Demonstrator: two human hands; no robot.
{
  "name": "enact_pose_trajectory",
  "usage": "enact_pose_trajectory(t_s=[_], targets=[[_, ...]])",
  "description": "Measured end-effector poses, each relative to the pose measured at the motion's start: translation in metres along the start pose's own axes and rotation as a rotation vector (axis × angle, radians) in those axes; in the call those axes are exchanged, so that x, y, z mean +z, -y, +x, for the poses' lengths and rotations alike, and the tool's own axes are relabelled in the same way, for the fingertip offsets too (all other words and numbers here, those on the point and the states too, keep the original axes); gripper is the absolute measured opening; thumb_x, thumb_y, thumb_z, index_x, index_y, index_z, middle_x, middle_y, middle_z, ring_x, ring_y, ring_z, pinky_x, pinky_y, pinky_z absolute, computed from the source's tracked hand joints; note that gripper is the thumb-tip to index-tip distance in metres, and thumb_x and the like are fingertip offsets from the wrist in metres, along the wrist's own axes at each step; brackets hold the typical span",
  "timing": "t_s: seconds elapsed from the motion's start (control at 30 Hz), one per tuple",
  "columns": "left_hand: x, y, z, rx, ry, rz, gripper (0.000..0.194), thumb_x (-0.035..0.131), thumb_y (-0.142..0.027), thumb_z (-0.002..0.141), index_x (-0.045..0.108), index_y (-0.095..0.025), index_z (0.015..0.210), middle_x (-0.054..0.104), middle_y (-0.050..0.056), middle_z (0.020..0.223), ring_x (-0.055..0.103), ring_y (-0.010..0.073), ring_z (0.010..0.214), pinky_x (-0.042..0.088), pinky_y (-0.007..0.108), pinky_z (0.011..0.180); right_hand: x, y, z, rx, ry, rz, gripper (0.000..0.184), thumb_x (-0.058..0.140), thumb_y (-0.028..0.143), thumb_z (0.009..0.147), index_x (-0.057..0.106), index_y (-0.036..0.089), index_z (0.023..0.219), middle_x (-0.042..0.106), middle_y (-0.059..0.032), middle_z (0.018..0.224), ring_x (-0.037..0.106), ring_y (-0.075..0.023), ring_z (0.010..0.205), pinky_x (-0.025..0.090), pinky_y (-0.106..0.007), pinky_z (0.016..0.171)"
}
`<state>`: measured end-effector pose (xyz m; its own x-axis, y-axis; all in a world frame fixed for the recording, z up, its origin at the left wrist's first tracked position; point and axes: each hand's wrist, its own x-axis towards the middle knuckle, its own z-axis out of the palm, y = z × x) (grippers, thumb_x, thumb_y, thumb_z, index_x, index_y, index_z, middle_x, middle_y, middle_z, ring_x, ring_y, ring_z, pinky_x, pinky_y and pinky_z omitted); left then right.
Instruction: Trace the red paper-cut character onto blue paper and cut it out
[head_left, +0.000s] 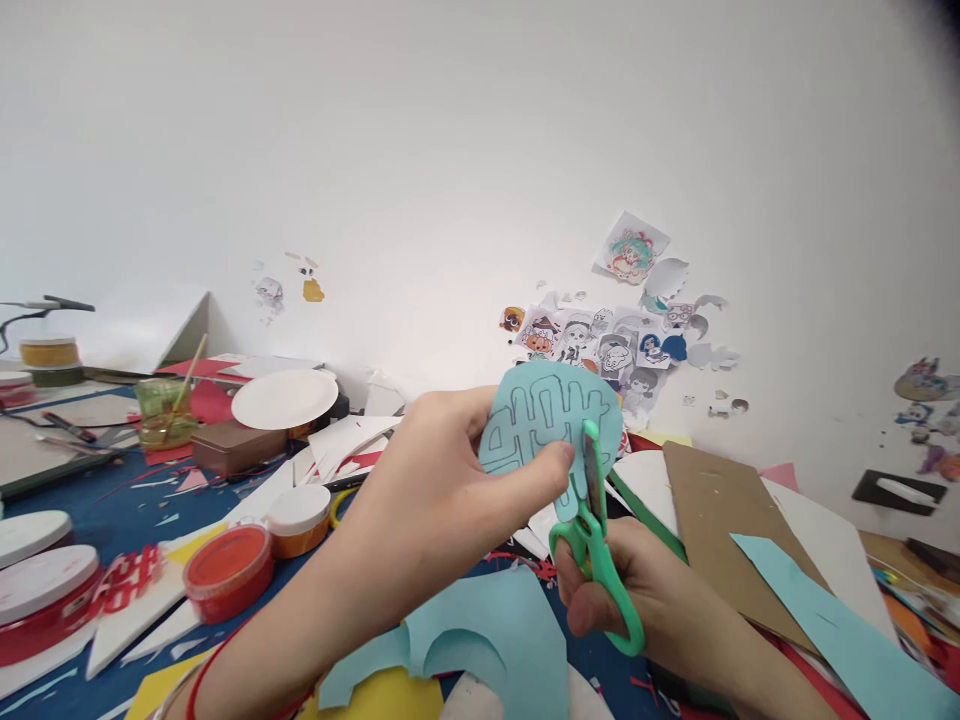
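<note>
Pale-blue card disc [551,415], held up in mid-air: light, thin, fairly stiff, likely to flex — best gripped near the rim. Left hand [439,495] pinches it between thumb and fingers; right hand [611,590] closes around green-handled scissors [581,540] — blades at the disc's lower edge.

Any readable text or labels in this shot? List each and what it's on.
"囍" (double happiness), apparently, cut into the red paper cutout. The wall drawings are too small to show any readable writing. No other text is legible.
</note>
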<state>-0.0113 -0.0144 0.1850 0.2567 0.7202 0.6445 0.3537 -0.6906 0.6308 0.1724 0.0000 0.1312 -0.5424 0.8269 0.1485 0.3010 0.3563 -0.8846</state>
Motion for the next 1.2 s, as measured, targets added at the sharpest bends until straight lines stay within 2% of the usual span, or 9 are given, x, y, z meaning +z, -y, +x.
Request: enact_pose_trajectory(t_s=[0.27,0.47,0.57,0.7,0.83,1.03,1.2], targets=[[-0.003,-0.009,0.005,-0.077,0.126,-0.002,0.020,0.053,-0.022,0.076,0.054,-0.015,0.058,0.055,-0.004,0.049,0.051,0.0085,0.044,0.033,0.015,0.038,0.005,0.006,0.002,0.013,-0.013,0.081,0.040,0.073,0.041,0.065,0.043,0.017,0.055,0.034,0.0068,0.051,0.026,-0.0074,0.051,0.021,-0.023,0.047],[0.001,0.002,0.001,0.011,0.025,0.019,0.023,0.055,-0.025,0.079,0.052,-0.016,0.057,0.055,-0.006,0.048,0.049,0.0062,0.043,0.033,0.013,0.039,0.005,0.008,0.001,-0.003,-0.032,0.054,0.034,0.071,0.033,0.067,0.045,0.017,0.054,0.037,0.0058,0.053,0.028,-0.0082,0.052,0.022,-0.024,0.047],[0.002,0.002,-0.001,0.044,0.018,-0.011,0.022,0.055,-0.020,0.078,0.050,-0.016,0.057,0.054,-0.008,0.047,0.046,0.0043,0.043,0.032,0.010,0.038,0.004,0.008,0.001,0.004,-0.035,0.063,0.035,0.072,0.037,0.066,0.046,0.017,0.055,0.038,0.0056,0.053,0.029,-0.0085,0.053,0.022,-0.024,0.047],[0.001,-0.001,-0.001,0.078,0.069,-0.069,0.020,0.052,-0.014,0.079,0.053,-0.017,0.059,0.055,-0.009,0.047,0.045,0.0028,0.043,0.032,0.008,0.040,0.004,0.007,0.000,-0.028,-0.034,0.083,0.045,0.071,0.054,0.063,0.047,0.017,0.058,0.038,0.0051,0.055,0.029,-0.0088,0.053,0.023,-0.024,0.048],[0.001,-0.003,-0.001,0.038,0.110,-0.015,0.018,0.051,-0.021,0.080,0.055,-0.017,0.062,0.053,-0.008,0.053,0.043,0.0047,0.048,0.034,0.011,0.043,0.003,0.001,0.000,-0.115,-0.064,0.146,0.052,0.065,0.065,0.062,0.047,0.017,0.063,0.040,0.0036,0.062,0.031,-0.0096,0.058,0.026,-0.023,0.051],[0.001,-0.007,0.000,-0.044,0.185,0.044,0.018,0.050,-0.022,0.078,0.054,-0.017,0.061,0.047,-0.006,0.056,0.039,0.0066,0.052,0.032,0.014,0.046,0.002,-0.004,0.000,-0.131,-0.021,0.171,0.049,0.064,0.062,0.066,0.046,0.017,0.063,0.037,0.0037,0.062,0.028,-0.0095,0.058,0.024,-0.023,0.051],[0.001,-0.002,-0.001,-0.008,0.183,0.027,0.019,0.049,-0.022,0.080,0.051,-0.017,0.061,0.044,-0.006,0.056,0.036,0.0062,0.052,0.030,0.013,0.044,0.002,0.002,0.000,-0.135,0.022,0.232,0.043,0.067,0.055,0.068,0.049,0.017,0.063,0.035,0.0043,0.061,0.026,-0.0092,0.057,0.029,-0.021,0.052]])
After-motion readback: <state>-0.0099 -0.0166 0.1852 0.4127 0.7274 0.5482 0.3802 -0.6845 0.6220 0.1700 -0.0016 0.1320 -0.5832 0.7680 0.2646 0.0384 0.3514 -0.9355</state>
